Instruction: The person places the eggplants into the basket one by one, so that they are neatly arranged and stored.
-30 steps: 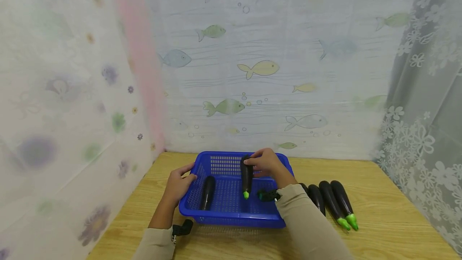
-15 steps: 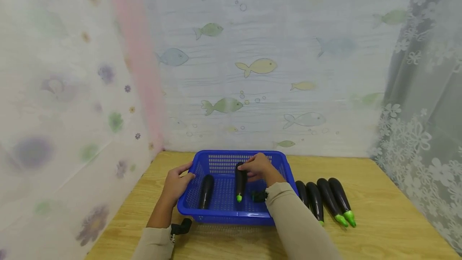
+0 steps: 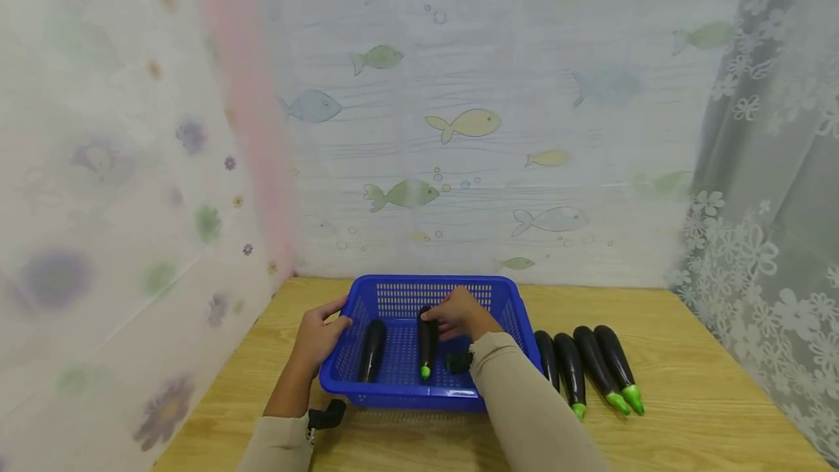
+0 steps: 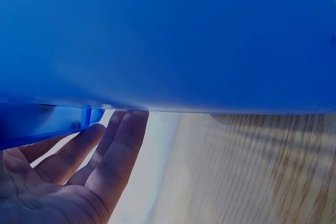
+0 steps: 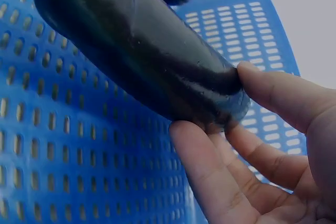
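A blue plastic basket (image 3: 419, 387) with slotted walls stands on the table. Its left rim is held by my left hand (image 3: 317, 337), and the left wrist view shows those fingers (image 4: 118, 156) against the blue plastic. Inside, my right hand (image 3: 462, 314) pinches the blunt end of a dark eggplant (image 3: 427, 344), whose green stem faces me. In the right wrist view the thumb and fingertips surround that end of the eggplant (image 5: 152, 56). Another eggplant (image 3: 373, 350) lies along the basket's left side, to the left of the held one.
Several more eggplants (image 3: 593, 363) lie in a row on the wooden table (image 3: 695, 384), right of the basket, green stems toward me. A fish-printed sheet (image 3: 472, 166) hangs behind the table. A flowered sheet (image 3: 131, 253) bounds the left side.
My right hand has lowered the eggplant into the basket and moved it left, closer to the one lying there. My left hand stays on the rim.
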A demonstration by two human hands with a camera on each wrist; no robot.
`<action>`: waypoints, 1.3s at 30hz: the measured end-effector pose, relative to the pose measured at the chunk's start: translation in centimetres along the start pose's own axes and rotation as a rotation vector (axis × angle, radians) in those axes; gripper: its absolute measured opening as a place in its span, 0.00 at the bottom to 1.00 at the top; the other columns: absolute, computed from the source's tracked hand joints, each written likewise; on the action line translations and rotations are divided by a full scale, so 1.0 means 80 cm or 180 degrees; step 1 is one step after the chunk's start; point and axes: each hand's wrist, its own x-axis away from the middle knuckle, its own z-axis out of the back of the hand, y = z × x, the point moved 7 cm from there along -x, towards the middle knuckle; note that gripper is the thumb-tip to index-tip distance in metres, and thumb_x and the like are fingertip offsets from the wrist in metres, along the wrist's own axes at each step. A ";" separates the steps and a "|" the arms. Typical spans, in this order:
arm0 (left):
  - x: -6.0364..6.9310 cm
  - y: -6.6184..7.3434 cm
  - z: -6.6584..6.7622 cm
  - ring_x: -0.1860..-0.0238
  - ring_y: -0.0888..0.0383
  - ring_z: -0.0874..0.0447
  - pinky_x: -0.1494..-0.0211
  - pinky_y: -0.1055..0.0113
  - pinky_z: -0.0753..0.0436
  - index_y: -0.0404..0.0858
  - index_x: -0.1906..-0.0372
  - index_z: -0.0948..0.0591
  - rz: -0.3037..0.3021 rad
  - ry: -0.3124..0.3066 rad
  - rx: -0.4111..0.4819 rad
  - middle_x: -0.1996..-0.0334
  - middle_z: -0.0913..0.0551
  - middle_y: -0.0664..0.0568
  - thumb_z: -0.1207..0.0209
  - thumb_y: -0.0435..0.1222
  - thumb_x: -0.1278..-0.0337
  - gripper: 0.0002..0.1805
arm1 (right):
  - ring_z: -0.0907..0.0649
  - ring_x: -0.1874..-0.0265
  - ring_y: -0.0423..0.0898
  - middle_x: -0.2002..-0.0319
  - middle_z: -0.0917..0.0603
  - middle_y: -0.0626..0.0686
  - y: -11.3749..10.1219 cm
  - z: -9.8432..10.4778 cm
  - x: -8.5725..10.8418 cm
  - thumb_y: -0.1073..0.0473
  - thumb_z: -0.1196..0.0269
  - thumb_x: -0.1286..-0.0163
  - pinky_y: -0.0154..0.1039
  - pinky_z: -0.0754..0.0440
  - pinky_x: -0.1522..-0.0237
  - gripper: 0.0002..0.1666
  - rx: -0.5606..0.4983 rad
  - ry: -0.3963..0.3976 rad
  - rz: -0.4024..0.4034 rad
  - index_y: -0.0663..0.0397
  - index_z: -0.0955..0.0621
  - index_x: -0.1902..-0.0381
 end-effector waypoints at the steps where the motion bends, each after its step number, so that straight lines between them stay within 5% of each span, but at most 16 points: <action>1: 0.000 0.000 0.000 0.43 0.46 0.14 0.47 0.55 0.12 0.38 0.28 0.24 0.0001 0.0011 -0.0007 0.27 0.27 0.38 0.39 0.34 0.34 0.29 | 0.11 0.60 0.60 0.53 0.15 0.68 0.000 -0.002 -0.001 0.64 0.25 0.39 0.49 0.09 0.63 0.30 0.0019 -0.0003 -0.0009 0.73 0.23 0.45; 13: 0.004 0.004 -0.005 0.39 0.44 0.16 0.40 0.50 0.15 0.38 0.29 0.24 0.0015 0.0059 -0.0071 0.28 0.26 0.40 0.39 0.35 0.35 0.29 | 0.09 0.65 0.59 0.61 0.13 0.65 -0.002 -0.022 -0.008 0.64 0.22 0.44 0.49 0.09 0.65 0.30 0.0203 0.0036 -0.0045 0.71 0.23 0.47; 24: 0.006 0.005 -0.003 0.42 0.46 0.15 0.45 0.55 0.13 0.39 0.29 0.23 0.0023 0.0076 -0.0075 0.28 0.26 0.40 0.38 0.34 0.37 0.30 | 0.09 0.67 0.59 0.61 0.13 0.63 -0.011 -0.048 -0.002 0.65 0.23 0.42 0.49 0.09 0.65 0.22 0.0313 -0.0064 -0.0091 0.70 0.20 0.55; 33: 0.004 0.003 0.001 0.39 0.44 0.16 0.42 0.51 0.14 0.38 0.28 0.24 -0.0008 0.0059 -0.0055 0.28 0.26 0.40 0.39 0.35 0.35 0.29 | 0.09 0.68 0.60 0.64 0.14 0.64 -0.018 -0.066 -0.003 0.66 0.23 0.43 0.48 0.09 0.64 0.24 0.0309 -0.0046 -0.0108 0.73 0.20 0.53; 39: 0.002 0.003 0.001 0.46 0.47 0.13 0.48 0.56 0.12 0.39 0.29 0.23 -0.0011 0.0052 0.0016 0.28 0.26 0.39 0.39 0.34 0.35 0.29 | 0.09 0.70 0.58 0.64 0.14 0.62 -0.014 -0.072 -0.017 0.65 0.22 0.43 0.47 0.09 0.68 0.25 0.0358 -0.0065 -0.0130 0.72 0.20 0.52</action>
